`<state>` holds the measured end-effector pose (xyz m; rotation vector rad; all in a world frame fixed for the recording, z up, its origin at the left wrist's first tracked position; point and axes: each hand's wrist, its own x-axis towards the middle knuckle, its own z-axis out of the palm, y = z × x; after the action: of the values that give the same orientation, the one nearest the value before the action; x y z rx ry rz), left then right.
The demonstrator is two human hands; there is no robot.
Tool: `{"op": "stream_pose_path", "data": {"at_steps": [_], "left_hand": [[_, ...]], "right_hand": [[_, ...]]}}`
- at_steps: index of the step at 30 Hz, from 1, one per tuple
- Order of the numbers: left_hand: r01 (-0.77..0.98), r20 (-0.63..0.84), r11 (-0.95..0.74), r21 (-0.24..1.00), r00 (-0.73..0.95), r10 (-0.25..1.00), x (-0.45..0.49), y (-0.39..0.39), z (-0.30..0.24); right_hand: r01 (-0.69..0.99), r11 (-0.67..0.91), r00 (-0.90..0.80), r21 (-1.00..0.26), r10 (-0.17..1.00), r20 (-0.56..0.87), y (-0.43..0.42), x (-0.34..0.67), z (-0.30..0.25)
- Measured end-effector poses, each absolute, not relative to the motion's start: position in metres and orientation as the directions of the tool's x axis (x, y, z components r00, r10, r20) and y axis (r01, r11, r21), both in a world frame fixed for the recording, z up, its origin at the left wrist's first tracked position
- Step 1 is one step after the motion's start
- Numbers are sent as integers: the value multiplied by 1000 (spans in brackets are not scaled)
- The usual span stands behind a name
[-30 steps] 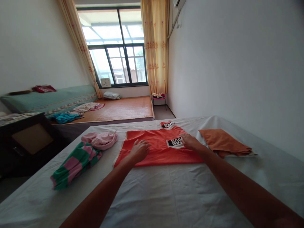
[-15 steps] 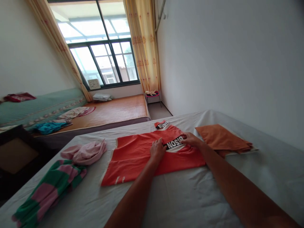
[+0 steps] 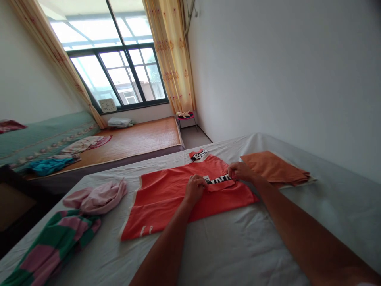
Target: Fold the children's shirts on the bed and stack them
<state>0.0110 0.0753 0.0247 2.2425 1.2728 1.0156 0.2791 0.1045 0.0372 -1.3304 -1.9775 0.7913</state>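
An orange-red T-shirt point(image 3: 160, 194) lies spread on the white sheet point(image 3: 226, 246), with black bands of white lettering on its sleeves. My left hand point(image 3: 195, 188) is closed, fingertips pinching the near sleeve at the left end of its black band. At the other end of that band, my right hand point(image 3: 239, 171) grips the sleeve fabric between thumb and fingers. Part of the lettering is covered by a turned-over flap of red cloth. The far sleeve point(image 3: 199, 155) lies flat beyond both hands. Right of my right hand rests a folded orange garment point(image 3: 274, 169).
On the left of the sheet lie a crumpled pink cloth point(image 3: 101, 196) and a green-and-pink garment point(image 3: 59, 242). A white wall point(image 3: 282, 79) borders the right side. Beyond stands another bed point(image 3: 143, 137) with a brown mat, below a window.
Both hands have closed on the near sleeve, and a flap of it now covers part of the lettering. The view has shifted slightly to the right.
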Motion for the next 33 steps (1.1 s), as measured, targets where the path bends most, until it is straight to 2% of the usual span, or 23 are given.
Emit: {"op": "stream_pose_path", "data": {"at_steps": [2, 4, 7, 9, 11, 14, 19, 24, 29, 33], "left_hand": [[561, 457, -555, 614, 320, 830, 16, 70, 26], [576, 446, -581, 575, 374, 813, 24, 62, 25], [685, 334, -585, 435, 480, 811, 35, 48, 20], [712, 272, -599, 367, 533, 801, 38, 44, 18], [707, 252, -600, 375, 545, 800, 35, 47, 19], [769, 219, -511, 383, 462, 859, 18, 64, 21], [961, 40, -173, 215, 169, 985, -58, 97, 19], [985, -12, 141, 94, -141, 990, -159, 107, 22], [974, 43, 195, 117, -201, 979, -209, 108, 16], [970, 180, 123, 209, -161, 970, -221, 114, 6]], "right_hand": [[653, 359, -229, -666, 933, 278, 103, 263, 41], [711, 449, -282, -541, 887, 366, 100, 240, 39], [759, 546, -464, -355, 836, 292, 94, 212, 22], [832, 498, -450, -244, 863, 229, 92, 206, 8], [882, 437, -399, -179, 892, 211, 93, 210, -3], [887, 440, -403, -141, 886, 228, 98, 220, -13], [884, 454, -419, -110, 875, 242, 104, 223, -20], [880, 464, -427, -104, 867, 259, 105, 225, -23], [871, 483, -449, -86, 855, 260, 97, 223, -20], [898, 419, -402, -135, 905, 139, 102, 217, 1]]}}
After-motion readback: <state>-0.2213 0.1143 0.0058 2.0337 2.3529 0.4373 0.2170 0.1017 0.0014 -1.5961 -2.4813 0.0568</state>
